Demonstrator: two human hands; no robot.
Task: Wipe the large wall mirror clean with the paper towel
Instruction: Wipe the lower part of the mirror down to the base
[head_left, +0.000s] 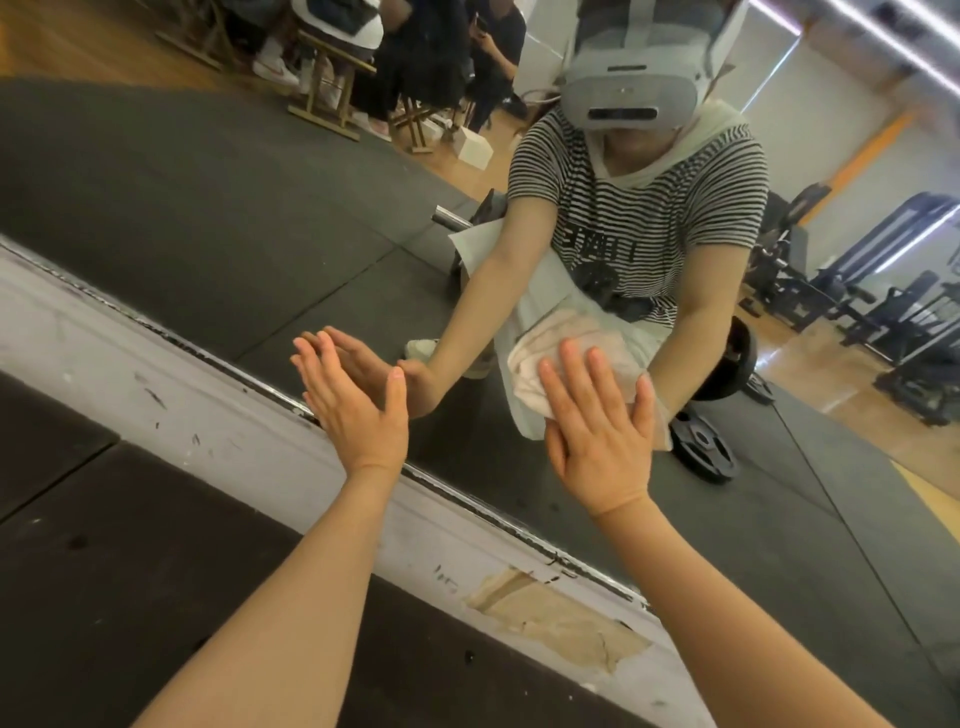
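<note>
A gym, seen in a large wall mirror
Dark rubber floor mats run to the wall; reflected at 3 o'clock stand blue weight machines, at 4 o'clock a barbell with black plates, wooden flooring beyond, and strip lights at 1 o'clock

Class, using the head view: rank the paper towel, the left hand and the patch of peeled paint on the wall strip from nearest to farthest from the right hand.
1. Paper towel: pressed to the mirror under the right hand.
2. Left hand: to the left, flat on the mirror's lower edge.
3. Peeled paint patch: below, on the white wall strip.
</note>
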